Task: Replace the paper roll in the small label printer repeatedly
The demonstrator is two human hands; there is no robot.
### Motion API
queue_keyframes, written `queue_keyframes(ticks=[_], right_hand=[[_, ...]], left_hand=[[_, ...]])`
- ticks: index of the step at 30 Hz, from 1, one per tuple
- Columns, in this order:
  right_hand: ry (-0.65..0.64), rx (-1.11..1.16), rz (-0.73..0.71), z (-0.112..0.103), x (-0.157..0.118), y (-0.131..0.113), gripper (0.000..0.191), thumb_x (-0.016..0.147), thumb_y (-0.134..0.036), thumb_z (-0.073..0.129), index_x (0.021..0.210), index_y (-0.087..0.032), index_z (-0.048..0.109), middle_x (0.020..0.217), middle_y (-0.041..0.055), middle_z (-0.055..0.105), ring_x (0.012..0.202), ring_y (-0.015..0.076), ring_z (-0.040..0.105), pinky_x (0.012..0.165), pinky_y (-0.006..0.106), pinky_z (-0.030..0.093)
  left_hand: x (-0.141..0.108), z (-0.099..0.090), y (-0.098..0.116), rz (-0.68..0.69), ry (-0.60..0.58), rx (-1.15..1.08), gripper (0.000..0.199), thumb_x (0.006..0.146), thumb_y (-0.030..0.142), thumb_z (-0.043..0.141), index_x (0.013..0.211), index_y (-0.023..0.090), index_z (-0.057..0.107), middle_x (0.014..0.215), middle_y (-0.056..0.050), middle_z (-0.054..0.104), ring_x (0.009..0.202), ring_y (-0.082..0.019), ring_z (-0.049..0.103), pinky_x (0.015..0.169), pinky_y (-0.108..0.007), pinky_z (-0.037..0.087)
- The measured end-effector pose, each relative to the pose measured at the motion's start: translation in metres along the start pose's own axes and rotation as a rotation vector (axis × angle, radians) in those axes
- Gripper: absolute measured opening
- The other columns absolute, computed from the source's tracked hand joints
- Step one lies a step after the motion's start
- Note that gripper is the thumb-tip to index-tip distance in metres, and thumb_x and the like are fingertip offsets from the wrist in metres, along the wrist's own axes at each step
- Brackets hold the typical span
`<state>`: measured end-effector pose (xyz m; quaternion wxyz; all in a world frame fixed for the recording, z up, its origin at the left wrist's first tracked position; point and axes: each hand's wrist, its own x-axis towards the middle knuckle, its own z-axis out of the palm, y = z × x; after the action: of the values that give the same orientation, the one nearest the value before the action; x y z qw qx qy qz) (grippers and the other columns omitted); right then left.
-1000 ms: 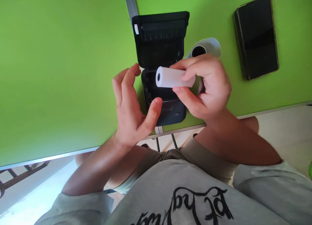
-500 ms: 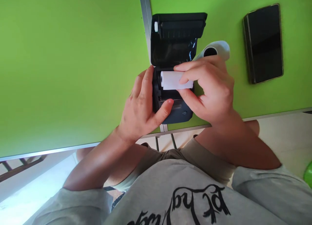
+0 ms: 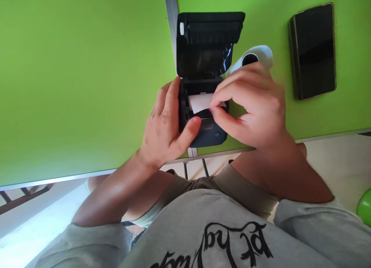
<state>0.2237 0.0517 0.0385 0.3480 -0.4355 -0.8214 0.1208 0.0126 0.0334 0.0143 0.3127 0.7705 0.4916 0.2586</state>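
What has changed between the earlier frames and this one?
The paper roll went down from above the open device into its compartment; the right hand went from gripping the roll to pinching what looks like its loose paper. The left hand moved in against the device's left side. The device's lid stayed raised, and the phone and the other white roll stayed put.

A small black printer (image 3: 204,135) sits upright, its lid (image 3: 203,59) tipped wide back; a white paper roll (image 3: 199,102) lies crosswise inside, its loose end lifted toward the power button (image 3: 217,134)
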Motion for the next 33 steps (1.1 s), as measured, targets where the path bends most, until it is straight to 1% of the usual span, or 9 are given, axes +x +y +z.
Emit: queue_keyframes(ticks=[5, 12, 15, 18, 20, 22, 24, 28, 33], right_hand=[[0.177, 0.146, -0.132, 0.014, -0.010, -0.001, 0.016, 0.079, -0.014, 0.067, 0.073, -0.025, 0.056, 0.075, -0.0045, 0.070, 0.082, 0.0167, 0.064, 0.074, 0.037, 0.051], [0.135, 0.221, -0.155, 0.023, -0.019, 0.003, 0.017, 0.087, -0.029, 0.058, 0.071, -0.024, 0.053, 0.074, -0.0046, 0.067, 0.087, 0.0177, 0.066, 0.076, 0.040, 0.050], [0.201, 0.318, -0.147, 0.022, -0.016, 0.006, 0.019, 0.092, -0.038, 0.052, 0.080, -0.024, 0.058, 0.080, -0.0005, 0.067, 0.081, 0.0157, 0.064, 0.074, 0.039, 0.051], [0.335, 0.367, -0.017, 0.022, -0.013, 0.008, 0.004, 0.089, -0.026, 0.059, 0.091, -0.023, 0.060, 0.092, 0.0036, 0.066, 0.092, 0.0145, 0.064, 0.061, 0.030, 0.046], [0.359, 0.417, 0.160, 0.021, -0.010, 0.006, 0.012, 0.088, -0.025, 0.061, 0.101, -0.026, 0.061, 0.115, 0.0062, 0.066, 0.119, 0.0192, 0.060, 0.053, 0.025, 0.040], [0.333, 0.480, 0.296, 0.018, -0.006, 0.002, 0.021, 0.091, -0.029, 0.061, 0.112, -0.030, 0.059, 0.137, 0.0047, 0.058, 0.146, 0.0238, 0.045, 0.049, 0.021, 0.038], [0.277, 0.511, 0.348, 0.013, -0.002, -0.002, 0.027, 0.093, -0.028, 0.061, 0.120, -0.033, 0.055, 0.145, 0.0025, 0.051, 0.155, 0.0246, 0.035, 0.051, 0.018, 0.044], [0.188, 0.563, 0.368, 0.010, 0.004, -0.007, 0.039, 0.096, -0.031, 0.061, 0.132, -0.041, 0.048, 0.155, -0.0011, 0.034, 0.154, 0.0263, 0.038, 0.057, 0.021, 0.055], [0.329, 0.580, 0.381, 0.018, -0.002, -0.003, 0.032, 0.097, -0.047, 0.053, 0.129, -0.041, 0.048, 0.149, -0.0003, 0.036, 0.133, 0.0234, 0.054, 0.072, 0.033, 0.060]], left_hand=[[-0.001, 0.000, -0.003, 0.043, 0.039, -0.003, 0.073, 0.105, 0.067, 0.018, 0.156, 0.017, 0.034, 0.150, -0.019, 0.052, 0.136, -0.031, 0.056, 0.114, -0.049, 0.048], [0.000, 0.002, -0.004, 0.032, 0.001, 0.048, 0.093, 0.091, 0.078, 0.051, 0.158, 0.019, 0.028, 0.150, -0.020, 0.050, 0.140, -0.036, 0.053, 0.116, -0.051, 0.046], [-0.001, 0.003, -0.007, 0.045, -0.009, 0.069, 0.095, 0.091, 0.074, 0.056, 0.160, 0.018, 0.021, 0.152, -0.021, 0.048, 0.142, -0.037, 0.051, 0.119, -0.053, 0.044], [-0.003, 0.003, -0.012, 0.067, 0.000, 0.073, 0.097, 0.092, 0.070, 0.058, 0.164, 0.022, 0.013, 0.155, -0.020, 0.046, 0.145, -0.036, 0.048, 0.120, -0.055, 0.043], [-0.004, 0.004, -0.015, 0.078, 0.010, 0.053, 0.099, 0.091, 0.070, 0.061, 0.165, 0.028, 0.010, 0.158, -0.017, 0.044, 0.146, -0.034, 0.047, 0.120, -0.054, 0.043], [-0.004, 0.004, -0.016, 0.086, 0.015, 0.035, 0.101, 0.089, 0.070, 0.064, 0.165, 0.032, 0.010, 0.158, -0.015, 0.045, 0.146, -0.034, 0.047, 0.119, -0.054, 0.045], [-0.004, 0.004, -0.017, 0.081, 0.020, 0.026, 0.101, 0.088, 0.069, 0.065, 0.165, 0.034, 0.010, 0.156, -0.014, 0.047, 0.144, -0.033, 0.049, 0.117, -0.054, 0.047], [-0.003, 0.004, -0.014, 0.060, 0.015, 0.006, 0.101, 0.089, 0.068, 0.064, 0.165, 0.028, 0.012, 0.152, -0.016, 0.050, 0.142, -0.034, 0.052, 0.115, -0.052, 0.049], [-0.002, 0.003, -0.012, 0.065, -0.006, 0.000, 0.102, 0.091, 0.068, 0.062, 0.165, 0.025, 0.008, 0.154, -0.017, 0.048, 0.143, -0.033, 0.051, 0.116, -0.049, 0.048]])
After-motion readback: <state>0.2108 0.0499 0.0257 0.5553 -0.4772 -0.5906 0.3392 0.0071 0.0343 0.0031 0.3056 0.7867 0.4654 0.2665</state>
